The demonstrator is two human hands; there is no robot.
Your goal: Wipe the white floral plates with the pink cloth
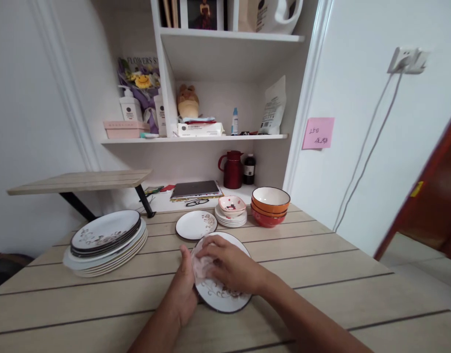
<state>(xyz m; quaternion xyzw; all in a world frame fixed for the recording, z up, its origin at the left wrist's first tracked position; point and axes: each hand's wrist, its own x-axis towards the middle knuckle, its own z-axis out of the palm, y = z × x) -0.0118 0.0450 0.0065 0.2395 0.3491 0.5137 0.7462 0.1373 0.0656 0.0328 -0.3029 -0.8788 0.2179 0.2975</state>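
Note:
A white plate with a dark rim and brown floral pattern [223,300] is tilted up over the table in front of me. My left hand [185,290] grips its left edge, thumb pointing up and the fingers hidden behind the plate. Pressed to the plate's face is a crumpled white tissue [200,264], bunched under the curled fingers of my right hand [234,264]. Just beyond lies another plate of the same pattern [196,225], flat on the table.
Stacked plates [105,230] stand at the left, near a raised wooden shelf [81,180]. Small dishes [230,215] and stacked orange and red bowls [270,208] sit at the back. Behind them are a laptop [196,189], eyeglasses [197,202] and a red jug [232,170].

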